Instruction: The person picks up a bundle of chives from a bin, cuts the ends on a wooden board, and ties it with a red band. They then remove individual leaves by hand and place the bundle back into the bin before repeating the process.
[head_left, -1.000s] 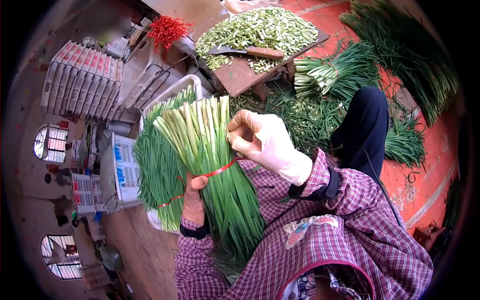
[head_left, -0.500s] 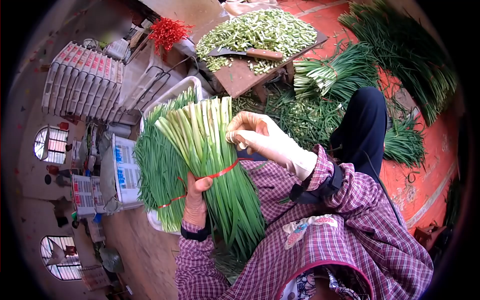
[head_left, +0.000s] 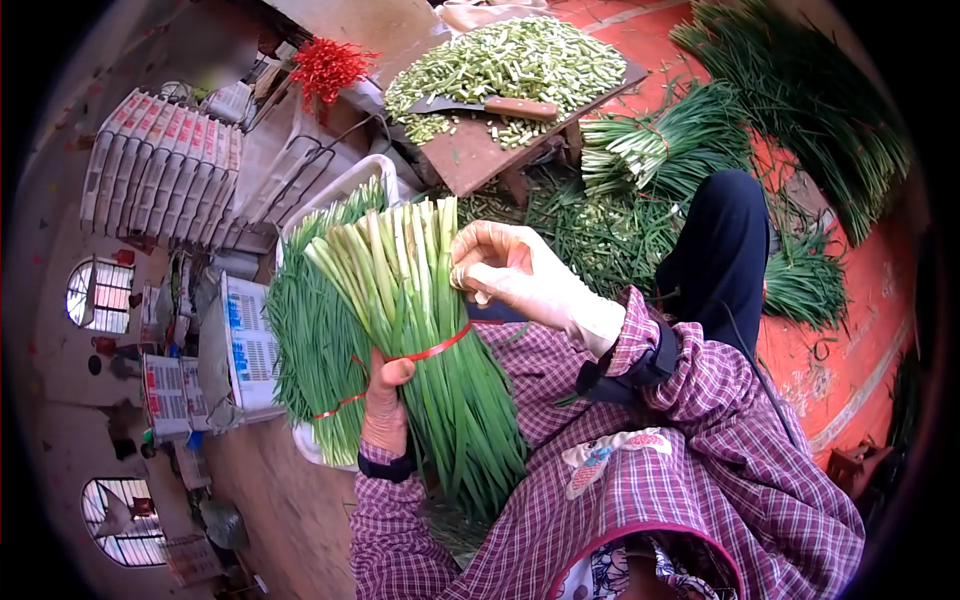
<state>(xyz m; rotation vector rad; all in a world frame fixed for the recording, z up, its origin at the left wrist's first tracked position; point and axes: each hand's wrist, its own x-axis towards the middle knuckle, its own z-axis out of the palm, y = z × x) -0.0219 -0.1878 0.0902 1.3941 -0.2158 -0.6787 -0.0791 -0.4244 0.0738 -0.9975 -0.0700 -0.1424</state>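
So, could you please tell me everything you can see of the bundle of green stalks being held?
The bundle is a thick sheaf of long, thin green stalks, pale whitish-green at the evenly cut ends and darker toward the leafy tips. It is held tilted, with the cut ends pointing up and away and the tips fanning over the lap. A thin red tie crosses its middle. The left hand grips it from beneath at the tie, thumb on top. The right hand curls against its side near the pale ends.

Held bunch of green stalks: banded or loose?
Banded: a red band crosses the bunch gripped by the left hand. Cannot tell whether it is knotted; its end runs toward the right hand.
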